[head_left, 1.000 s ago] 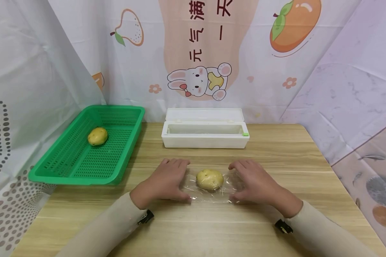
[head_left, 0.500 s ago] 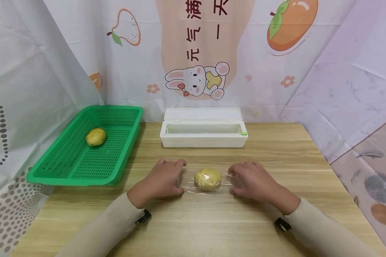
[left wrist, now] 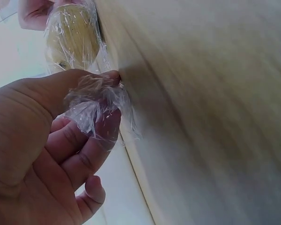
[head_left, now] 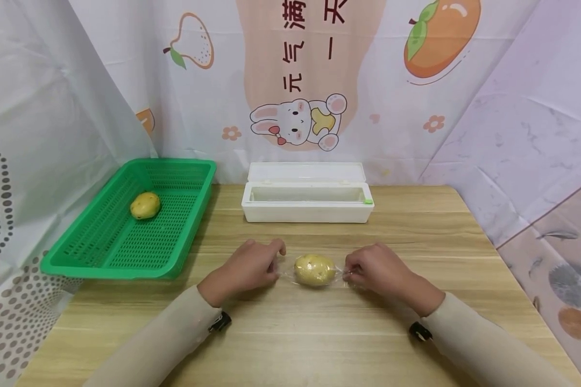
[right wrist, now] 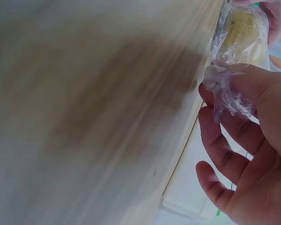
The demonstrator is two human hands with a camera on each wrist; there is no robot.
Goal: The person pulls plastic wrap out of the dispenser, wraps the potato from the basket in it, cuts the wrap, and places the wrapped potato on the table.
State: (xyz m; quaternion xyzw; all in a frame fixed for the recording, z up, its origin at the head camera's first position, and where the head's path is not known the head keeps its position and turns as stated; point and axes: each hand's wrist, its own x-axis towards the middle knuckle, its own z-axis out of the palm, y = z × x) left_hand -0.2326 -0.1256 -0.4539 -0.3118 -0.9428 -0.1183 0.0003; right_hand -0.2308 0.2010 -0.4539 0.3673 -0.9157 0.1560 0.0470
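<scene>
A yellow potato (head_left: pixel 314 270) wrapped in clear plastic film (left wrist: pixel 96 101) lies between the two hands near the middle of the table. My left hand (head_left: pixel 248 270) pinches the gathered film at the potato's left end, between thumb and index finger. At the other end, my right hand (head_left: pixel 380 274) pinches a bunched tail of film (right wrist: pixel 227 91). Both wrist views show the film crumpled and gathered at the fingertips, with the wrapped potato just beyond.
Behind the potato stands a white film dispenser box (head_left: pixel 307 214) with its lid raised. On the left, a green plastic basket (head_left: pixel 186 236) holds a second potato (head_left: pixel 145 205). A printed curtain (head_left: pixel 392 134) hangs behind the wooden table (head_left: pixel 300 344).
Both hands have gone from spread fingers at the film's sides to pinching its ends. The loose film beside the potato has narrowed into gathered tails.
</scene>
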